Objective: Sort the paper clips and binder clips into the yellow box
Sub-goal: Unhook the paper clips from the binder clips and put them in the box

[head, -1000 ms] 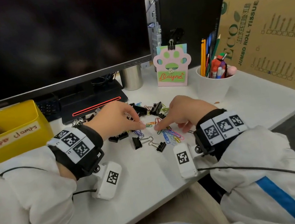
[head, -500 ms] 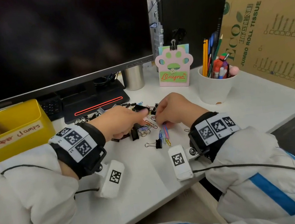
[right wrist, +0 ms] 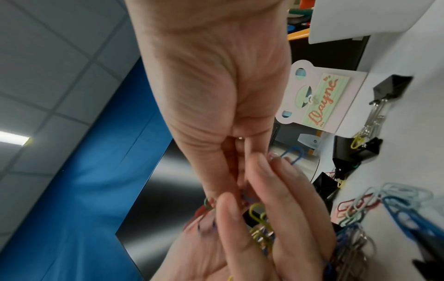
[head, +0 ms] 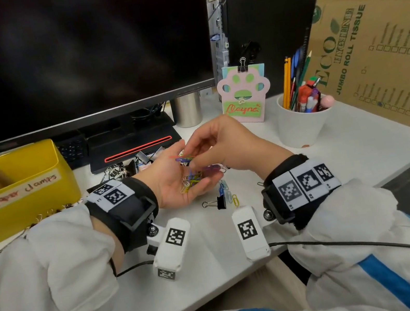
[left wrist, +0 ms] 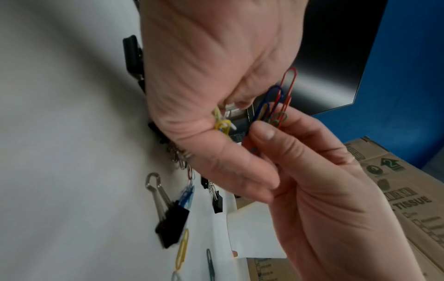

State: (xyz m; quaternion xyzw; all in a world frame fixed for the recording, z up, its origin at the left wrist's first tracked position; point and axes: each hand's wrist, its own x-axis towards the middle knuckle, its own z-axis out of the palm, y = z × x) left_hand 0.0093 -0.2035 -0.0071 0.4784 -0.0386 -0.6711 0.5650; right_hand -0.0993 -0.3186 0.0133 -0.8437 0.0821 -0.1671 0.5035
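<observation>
My left hand [head: 172, 180] is raised off the desk, palm up and cupped, with a bunch of coloured paper clips [head: 192, 181] lying in it. Just above it, my right hand [head: 224, 149] pinches a few more clips [head: 182, 158]; the left wrist view shows a red clip [left wrist: 289, 89] and blue ones between its fingertips. Yellow clips [right wrist: 260, 226] sit between my left fingers. A black binder clip [head: 220, 202] and loose paper clips [head: 225, 190] lie on the desk under my hands. More binder clips [head: 129, 166] are piled behind my left hand. The yellow box [head: 15, 205], labelled "paper clamps", stands at the left.
A monitor [head: 71, 55] and its base [head: 136, 145] stand behind the clips. To the right are a metal cup [head: 186, 109], a paw-shaped name card [head: 243, 93], a white pen cup [head: 302, 124], a PC tower [head: 270, 20] and a cardboard box [head: 383, 41]. The desk's front edge [head: 222, 289] is near.
Both hands have lifted off the desk. My left hand turned palm up with clips in it, and my right hand rose above it with clips picked from the pile.
</observation>
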